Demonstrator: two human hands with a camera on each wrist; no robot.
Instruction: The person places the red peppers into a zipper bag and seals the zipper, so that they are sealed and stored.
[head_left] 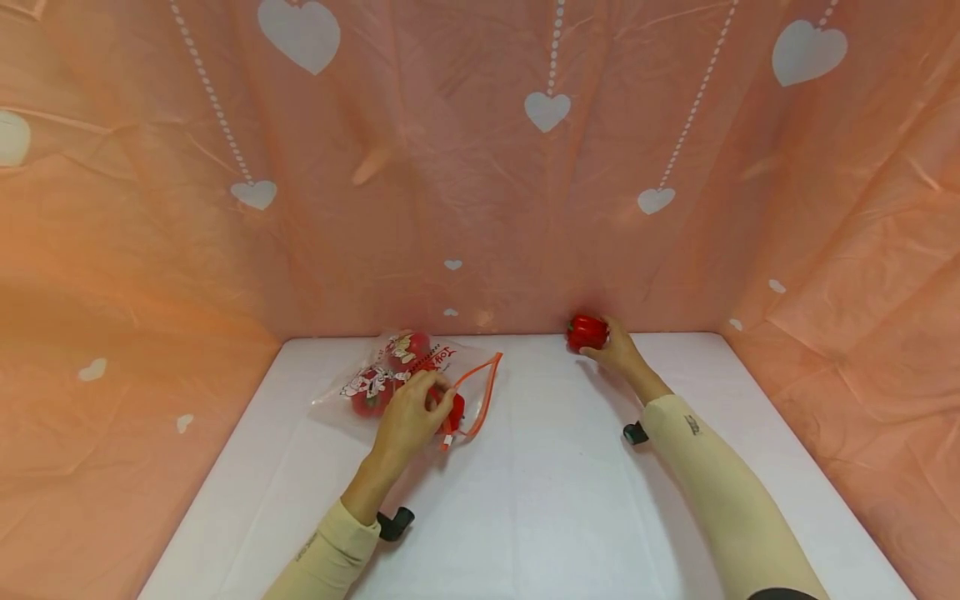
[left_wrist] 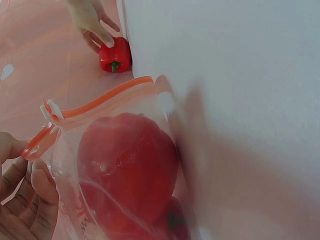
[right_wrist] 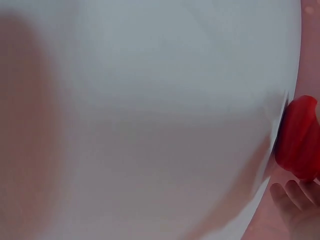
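Observation:
A clear zip bag (head_left: 341, 408) with an orange zip edge lies on the left side of the table, printed with cartoon figures. Several red bell peppers (left_wrist: 127, 170) show through its plastic. My left hand (head_left: 411, 418) pinches the orange edge (left_wrist: 37, 142) beside the white slider (left_wrist: 51, 111), and the bag's mouth gapes toward the right. At the table's far edge, my right hand (head_left: 621, 353) holds another red bell pepper (head_left: 587, 333), thumb on one side and fingers on the other. Its green stem (left_wrist: 114, 66) faces left. Part of this pepper falls outside the right wrist view.
A white table (head_left: 540, 492) spans the space between the arms. Orange sheeting (head_left: 495, 208) with white hearts rises right behind its far edge and along both sides. Dark wrist-camera mounts (head_left: 396, 523) stick out by both sleeves.

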